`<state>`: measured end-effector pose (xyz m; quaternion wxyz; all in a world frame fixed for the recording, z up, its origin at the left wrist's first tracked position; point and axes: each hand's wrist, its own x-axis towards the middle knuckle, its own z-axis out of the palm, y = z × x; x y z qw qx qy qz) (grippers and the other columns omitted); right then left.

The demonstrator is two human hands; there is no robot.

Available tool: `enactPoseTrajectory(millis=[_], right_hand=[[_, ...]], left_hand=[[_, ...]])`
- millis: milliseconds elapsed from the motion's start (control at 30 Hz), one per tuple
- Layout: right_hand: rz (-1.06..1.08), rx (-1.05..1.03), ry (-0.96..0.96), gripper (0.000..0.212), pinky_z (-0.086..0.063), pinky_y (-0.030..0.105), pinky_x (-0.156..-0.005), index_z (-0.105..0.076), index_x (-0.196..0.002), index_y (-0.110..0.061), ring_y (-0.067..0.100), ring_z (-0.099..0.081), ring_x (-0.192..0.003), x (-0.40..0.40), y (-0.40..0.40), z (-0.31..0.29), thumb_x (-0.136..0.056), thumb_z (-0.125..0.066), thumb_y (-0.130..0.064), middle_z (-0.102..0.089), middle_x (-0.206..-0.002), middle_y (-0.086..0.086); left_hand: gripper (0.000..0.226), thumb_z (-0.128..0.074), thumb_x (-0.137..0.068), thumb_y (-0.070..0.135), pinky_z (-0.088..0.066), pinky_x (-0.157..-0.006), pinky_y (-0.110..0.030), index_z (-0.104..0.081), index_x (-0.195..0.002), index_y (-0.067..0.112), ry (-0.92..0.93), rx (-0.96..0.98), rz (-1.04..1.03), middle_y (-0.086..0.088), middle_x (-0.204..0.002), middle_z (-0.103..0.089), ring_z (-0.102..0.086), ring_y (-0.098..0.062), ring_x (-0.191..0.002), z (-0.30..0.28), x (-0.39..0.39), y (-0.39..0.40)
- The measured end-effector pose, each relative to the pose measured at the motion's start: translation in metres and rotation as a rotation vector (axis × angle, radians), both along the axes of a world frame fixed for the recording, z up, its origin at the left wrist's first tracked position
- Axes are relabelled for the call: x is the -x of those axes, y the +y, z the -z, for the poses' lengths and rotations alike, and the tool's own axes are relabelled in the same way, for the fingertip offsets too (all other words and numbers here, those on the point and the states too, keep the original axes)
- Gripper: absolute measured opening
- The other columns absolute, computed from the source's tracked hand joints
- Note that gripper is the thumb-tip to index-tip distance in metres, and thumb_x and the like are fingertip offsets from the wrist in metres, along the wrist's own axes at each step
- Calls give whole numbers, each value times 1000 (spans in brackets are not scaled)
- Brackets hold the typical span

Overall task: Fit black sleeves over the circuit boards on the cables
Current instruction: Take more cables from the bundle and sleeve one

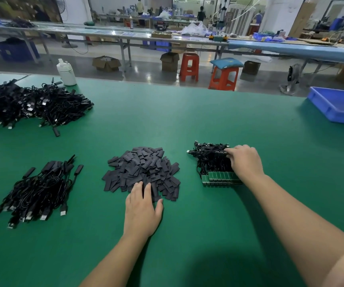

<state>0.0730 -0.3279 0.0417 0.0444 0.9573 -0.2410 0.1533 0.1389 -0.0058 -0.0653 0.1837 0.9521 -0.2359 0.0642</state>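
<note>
A heap of flat black sleeves lies in the middle of the green table. My left hand rests on the heap's near edge, fingers straight, touching sleeves. To the right sits a bundle of black cables with green circuit boards lined up at its near side. My right hand lies over that bundle, fingers curled onto the cables at the top. A pile of cables with sleeves fitted lies at the left.
A large heap of black cables fills the far left, with a white bottle behind it. A blue plastic tray stands at the far right edge. Beyond the table are orange stools and other benches.
</note>
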Motion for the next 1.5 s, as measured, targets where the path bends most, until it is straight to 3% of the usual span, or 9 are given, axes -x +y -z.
enactPoseTrajectory(millis=[267,533,667,733,900,1100,1200,1300,1500], right_hand=[[73,-319,-550,24,-47,30,-77,-71,-119,-17,22,-61,-87,-12,-4,-80,-100,-56,-21,-74,-106,5],[-157,-292,-313,28,-49,38,-86,-65,-126,-23,20,-59,-92,17,23,-174,-99,-60,-23,-68,-111,-1],[-306,-406,-82,13,-42,21,-72,-69,-104,-32,-10,-61,-76,46,37,-201,-94,-67,-25,-68,-89,-22],[-375,-479,89,7,-44,21,-69,-69,-94,-35,-10,-63,-73,58,40,-206,-92,-69,-28,-71,-80,-19],[-506,-774,515,9,-44,8,-64,-70,-101,-32,-4,-61,-68,65,43,-177,-92,-68,-31,-71,-82,-14],[-418,-835,940,6,-46,14,-76,-67,-95,-21,-1,-60,-70,48,47,-88,-97,-62,-18,-68,-77,-17],[-349,-806,947,13,-43,23,-87,-64,-87,-32,-8,-61,-72,42,45,-60,-95,-65,-21,-67,-76,-21],[-271,-670,860,10,-46,33,-96,-62,-91,-31,4,-61,-86,33,45,-40,-95,-65,-23,-65,-90,-15],[-242,-565,602,18,-47,31,-97,-65,-115,-23,11,-61,-103,25,49,-3,-99,-59,-26,-66,-111,-8]], left_hand=[[64,-44,-95,51,-26,-118,-42,-37,-147,13,0,-4,3,-14,-153,-34,-25,-27,-145,-1,0,0],[64,-45,-95,51,-26,-118,-42,-38,-146,13,2,-4,2,-14,-153,-35,-27,-27,-145,-1,0,0],[63,-46,-95,49,-26,-118,-42,-39,-145,13,8,4,9,-14,-153,-35,-25,-27,-145,-2,0,0],[62,-45,-95,50,-25,-118,-42,-38,-146,13,9,-1,9,-14,-153,-34,-24,-26,-146,-2,0,1],[62,-46,-95,50,-26,-117,-41,-39,-145,13,3,-14,8,-14,-152,-35,-26,-27,-145,-3,0,0],[62,-47,-95,48,-27,-117,-42,-41,-145,12,10,-10,11,-14,-151,-38,-28,-27,-144,-4,1,0],[61,-48,-95,47,-28,-117,-42,-43,-144,11,3,-16,12,-15,-150,-39,-30,-27,-143,-3,1,0],[61,-49,-95,47,-28,-116,-43,-43,-143,11,-1,-16,12,-15,-150,-40,-30,-28,-143,-3,1,1],[61,-48,-95,47,-28,-117,-43,-43,-144,12,-5,-13,13,-14,-150,-39,-30,-27,-144,-3,1,1]])
